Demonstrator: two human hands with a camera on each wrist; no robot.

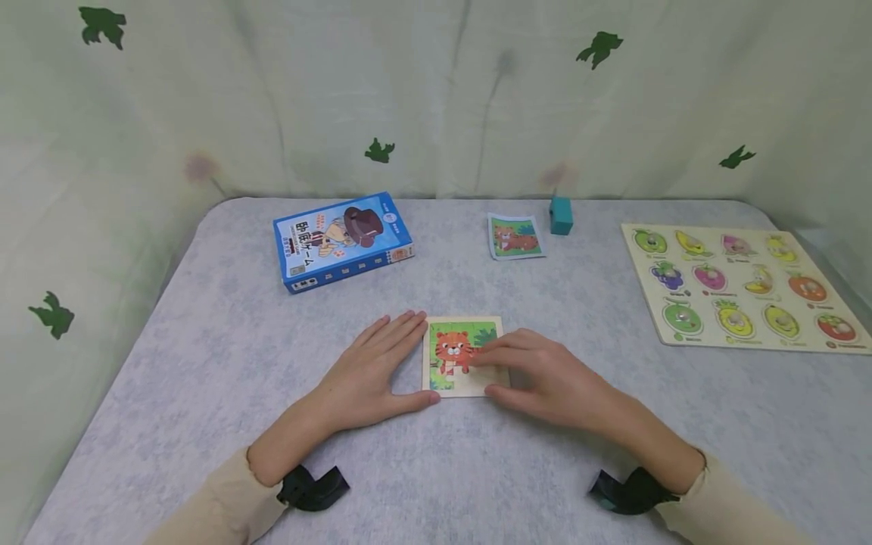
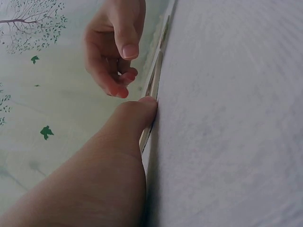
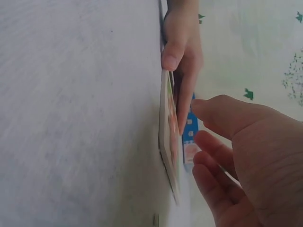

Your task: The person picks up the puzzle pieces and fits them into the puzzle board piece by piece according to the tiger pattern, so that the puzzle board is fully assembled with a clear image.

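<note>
A small square wooden jigsaw puzzle (image 1: 466,386) showing an orange tiger lies on the table in the head view. Pale bare wood shows in its lower right part. At its left edge rests my left hand (image 1: 378,363), fingers stretched out, with the thumb on the lower left corner. Over the puzzle's right side hovers my right hand (image 1: 545,375), its fingers loosely bent. In the right wrist view the right thumb and fingers (image 3: 213,184) stand apart from each other and off the board, and no piece shows between them.
A blue game box (image 1: 344,242) lies at the back left. Farther back are a tiger picture card (image 1: 515,236) and a teal block (image 1: 562,216). A fruit puzzle board (image 1: 742,291) lies on the right. A curtain (image 1: 436,91) hangs behind the table.
</note>
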